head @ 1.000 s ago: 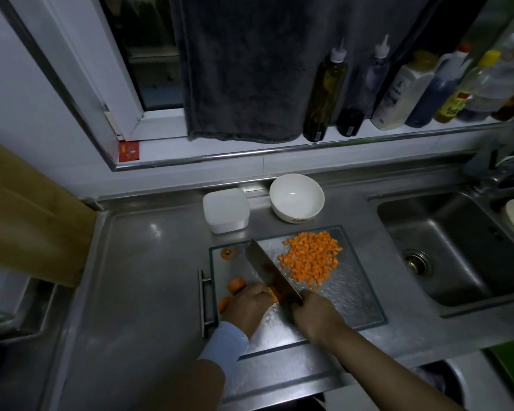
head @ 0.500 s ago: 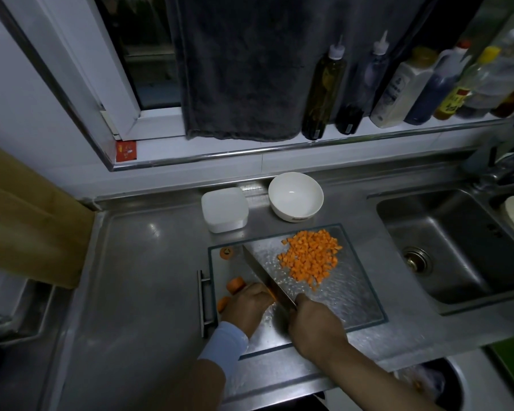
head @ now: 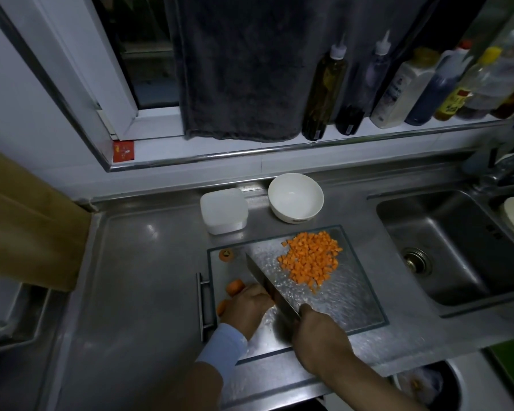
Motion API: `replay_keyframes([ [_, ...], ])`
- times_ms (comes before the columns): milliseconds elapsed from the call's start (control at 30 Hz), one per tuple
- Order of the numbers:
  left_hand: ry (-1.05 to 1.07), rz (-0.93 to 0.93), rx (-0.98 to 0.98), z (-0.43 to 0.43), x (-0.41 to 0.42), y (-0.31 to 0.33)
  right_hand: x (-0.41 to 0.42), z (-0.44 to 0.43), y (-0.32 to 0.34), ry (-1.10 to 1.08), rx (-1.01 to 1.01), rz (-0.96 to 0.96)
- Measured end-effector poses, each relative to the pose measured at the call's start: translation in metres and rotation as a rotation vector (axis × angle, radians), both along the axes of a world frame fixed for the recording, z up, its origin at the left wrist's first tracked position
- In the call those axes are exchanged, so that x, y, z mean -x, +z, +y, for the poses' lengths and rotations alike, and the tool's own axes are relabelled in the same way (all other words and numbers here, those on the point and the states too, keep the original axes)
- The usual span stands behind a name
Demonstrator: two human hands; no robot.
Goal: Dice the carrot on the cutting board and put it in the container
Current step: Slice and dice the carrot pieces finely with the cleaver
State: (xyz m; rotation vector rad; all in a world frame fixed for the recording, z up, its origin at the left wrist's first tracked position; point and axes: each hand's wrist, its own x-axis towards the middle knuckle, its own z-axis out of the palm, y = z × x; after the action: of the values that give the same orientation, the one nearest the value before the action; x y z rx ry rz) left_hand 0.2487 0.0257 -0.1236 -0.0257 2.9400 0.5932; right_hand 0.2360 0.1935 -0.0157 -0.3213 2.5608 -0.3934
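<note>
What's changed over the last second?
The right hand, gripping the knife, drew it slightly toward the person; the carrot bit beside the blade is now hidden by the left hand. Diced pile, loose carrot chunks, bowl and container stayed put.

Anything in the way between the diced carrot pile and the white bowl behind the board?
Nothing visible. The diced carrot pile lies near the cutting board's far edge, and the white bowl stands open just beyond it. The knife in the right hand is left of the pile, off that path.
</note>
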Motion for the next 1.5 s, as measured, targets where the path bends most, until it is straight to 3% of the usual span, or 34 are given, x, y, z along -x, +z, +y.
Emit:
replay_keyframes([
  [333,-0.035,0.172,-0.172,-0.003,0.002,-0.001,0.012,-0.005,-0.018,0.053,-0.035,-0.038],
  [533,-0.037,0.135,-0.244,-0.007,0.003,-0.022,0.022,-0.024,-0.029,0.087,-0.037,-0.042],
  [767,-0.008,0.22,-0.202,-0.005,0.002,-0.016,0.042,-0.042,-0.033,0.037,0.045,-0.115],
  [1000,0.044,0.176,-0.227,-0.001,0.002,-0.012,0.021,-0.004,-0.015,0.048,0.098,-0.112],
  [1267,0.179,0.067,-0.241,0.002,0.005,0.005,0.052,0.011,-0.005,-0.04,0.133,-0.087],
  [1500,0.061,0.149,-0.278,-0.005,0.009,0.012,0.07,0.012,-0.019,0.03,0.118,-0.083],
])
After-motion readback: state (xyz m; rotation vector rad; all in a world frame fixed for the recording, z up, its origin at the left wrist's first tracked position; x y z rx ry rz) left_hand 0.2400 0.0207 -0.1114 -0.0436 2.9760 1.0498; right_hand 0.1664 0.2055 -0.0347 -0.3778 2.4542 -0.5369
